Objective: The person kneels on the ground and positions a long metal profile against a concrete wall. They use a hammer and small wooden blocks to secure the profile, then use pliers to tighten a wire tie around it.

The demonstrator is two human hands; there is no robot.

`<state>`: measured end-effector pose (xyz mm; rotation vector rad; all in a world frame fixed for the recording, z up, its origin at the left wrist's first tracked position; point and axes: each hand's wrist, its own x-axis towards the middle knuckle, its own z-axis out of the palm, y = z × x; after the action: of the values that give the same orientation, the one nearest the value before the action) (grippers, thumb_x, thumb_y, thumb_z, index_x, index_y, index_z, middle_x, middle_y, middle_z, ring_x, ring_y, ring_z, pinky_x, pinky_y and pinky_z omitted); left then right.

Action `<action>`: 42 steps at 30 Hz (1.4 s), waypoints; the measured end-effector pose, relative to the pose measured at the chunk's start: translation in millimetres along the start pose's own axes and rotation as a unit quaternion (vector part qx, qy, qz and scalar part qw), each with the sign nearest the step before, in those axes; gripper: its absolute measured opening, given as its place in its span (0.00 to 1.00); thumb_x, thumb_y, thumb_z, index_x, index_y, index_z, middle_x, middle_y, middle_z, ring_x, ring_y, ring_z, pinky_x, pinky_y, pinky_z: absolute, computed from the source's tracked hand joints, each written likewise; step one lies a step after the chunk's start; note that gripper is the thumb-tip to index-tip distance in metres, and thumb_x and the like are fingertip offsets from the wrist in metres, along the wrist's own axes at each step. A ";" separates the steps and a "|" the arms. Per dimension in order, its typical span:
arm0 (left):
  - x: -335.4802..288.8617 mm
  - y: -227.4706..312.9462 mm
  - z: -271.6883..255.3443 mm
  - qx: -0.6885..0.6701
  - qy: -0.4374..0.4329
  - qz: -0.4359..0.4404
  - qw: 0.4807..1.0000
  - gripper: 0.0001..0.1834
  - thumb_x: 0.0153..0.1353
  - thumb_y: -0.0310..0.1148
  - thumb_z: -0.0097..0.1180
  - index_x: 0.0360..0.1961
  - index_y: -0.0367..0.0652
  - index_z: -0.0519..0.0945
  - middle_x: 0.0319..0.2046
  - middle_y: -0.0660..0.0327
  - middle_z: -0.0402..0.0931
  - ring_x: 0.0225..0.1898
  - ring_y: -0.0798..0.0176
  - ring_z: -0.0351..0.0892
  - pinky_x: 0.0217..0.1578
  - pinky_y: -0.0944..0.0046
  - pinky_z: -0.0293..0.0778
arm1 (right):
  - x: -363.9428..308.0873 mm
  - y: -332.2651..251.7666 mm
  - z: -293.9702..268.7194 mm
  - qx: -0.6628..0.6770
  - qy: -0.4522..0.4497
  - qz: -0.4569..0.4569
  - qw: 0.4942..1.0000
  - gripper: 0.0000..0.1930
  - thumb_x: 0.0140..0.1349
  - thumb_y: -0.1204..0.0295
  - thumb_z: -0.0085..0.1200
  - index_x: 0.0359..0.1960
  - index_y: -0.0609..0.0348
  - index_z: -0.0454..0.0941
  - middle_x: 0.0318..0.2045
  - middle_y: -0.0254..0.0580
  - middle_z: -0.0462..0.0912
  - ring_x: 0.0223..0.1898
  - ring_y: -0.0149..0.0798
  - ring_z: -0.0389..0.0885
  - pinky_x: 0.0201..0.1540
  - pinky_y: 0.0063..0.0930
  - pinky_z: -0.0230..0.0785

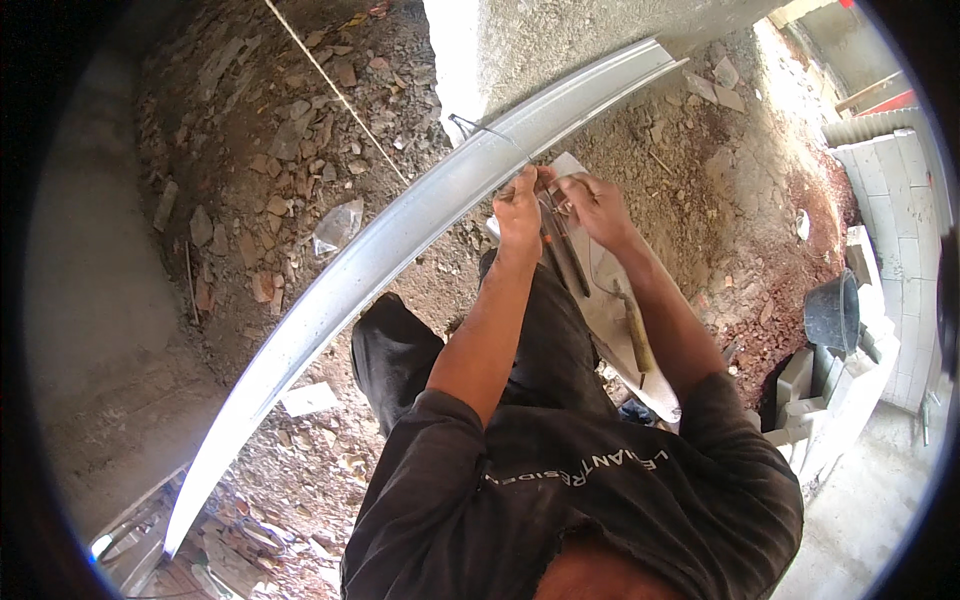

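A long, pale metal channel [385,225] runs from the lower left to the upper right, its line bent by the lens. Round it near its upper end passes a thin dark wire [482,128]. The wire comes down to the near edge, where my left hand [518,210] is closed on it. Close against those fingertips, my right hand [597,208] pinches at the wire too; the exact grip is partly hidden. Just below sits a tool with long dark handles and orange marks [567,258]; whether a hand touches it, I cannot tell.
Under the tool lies a pale board [610,310] bearing a yellowish handle [638,335]. A rough concrete block [540,50] stands beyond the channel. Rubble [290,150] covers the ground, crossed by a string [340,92]. At right are a dark bucket [832,310] and white blocks [880,180].
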<state>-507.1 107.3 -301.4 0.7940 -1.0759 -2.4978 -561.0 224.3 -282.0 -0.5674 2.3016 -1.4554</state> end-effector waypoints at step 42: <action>4.7 7.2 -16.8 0.106 -0.057 -0.066 0.991 0.19 0.65 0.44 0.46 0.47 0.42 0.74 0.45 0.57 0.79 0.43 0.59 0.80 0.41 0.60 0.69 | -34.5 3.6 -76.2 -0.238 0.059 -0.112 0.963 0.18 0.60 0.56 0.54 0.46 0.53 0.79 0.37 0.48 0.82 0.40 0.48 0.81 0.44 0.39 0.72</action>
<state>-500.4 90.6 -307.3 0.8116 -1.3891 -2.5944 -570.0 301.7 -251.4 -0.9198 2.7772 -1.0359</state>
